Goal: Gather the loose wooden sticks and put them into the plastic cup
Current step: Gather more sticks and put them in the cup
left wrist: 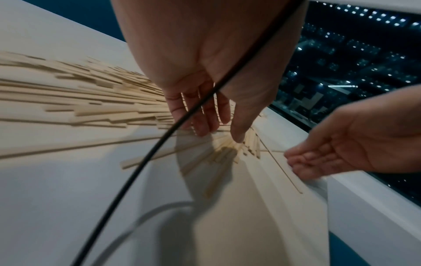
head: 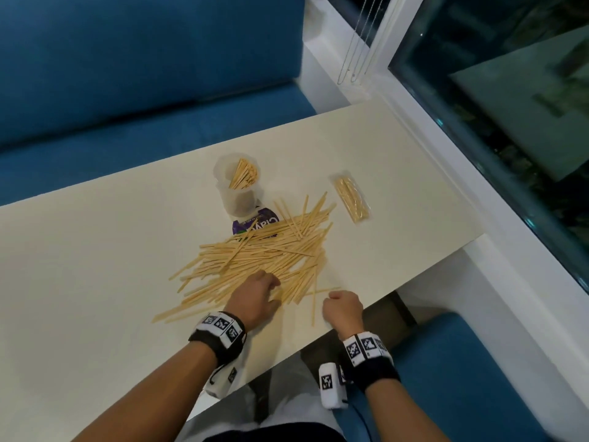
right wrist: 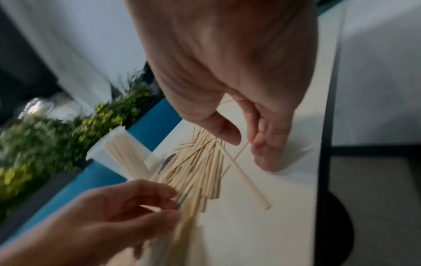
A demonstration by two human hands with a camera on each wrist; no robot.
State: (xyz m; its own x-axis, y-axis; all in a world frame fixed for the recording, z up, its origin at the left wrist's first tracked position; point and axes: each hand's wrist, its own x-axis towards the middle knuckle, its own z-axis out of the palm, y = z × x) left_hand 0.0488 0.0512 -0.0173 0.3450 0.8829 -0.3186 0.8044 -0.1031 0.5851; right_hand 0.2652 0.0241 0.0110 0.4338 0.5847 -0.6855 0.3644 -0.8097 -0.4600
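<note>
A wide pile of loose wooden sticks (head: 261, 250) lies in the middle of the cream table (head: 95, 266). Behind it stands the clear plastic cup (head: 237, 186), upright, with several sticks inside; the right wrist view also shows the cup (right wrist: 118, 153). My left hand (head: 277, 293) is on the pile's near edge, fingers and thumb (left wrist: 238, 138) closing on a few sticks. My right hand (head: 333, 295) is by the table's front edge and pinches a single thin stick (right wrist: 241, 151) between thumb and fingers.
A sealed clear packet of sticks (head: 352, 199) lies right of the pile. A purple wrapper (head: 255, 223) sits partly under the sticks, near the cup. A blue bench (head: 127, 74) runs behind the table, a window (head: 510, 122) to the right. A black cable (left wrist: 159, 144) crosses the left wrist view.
</note>
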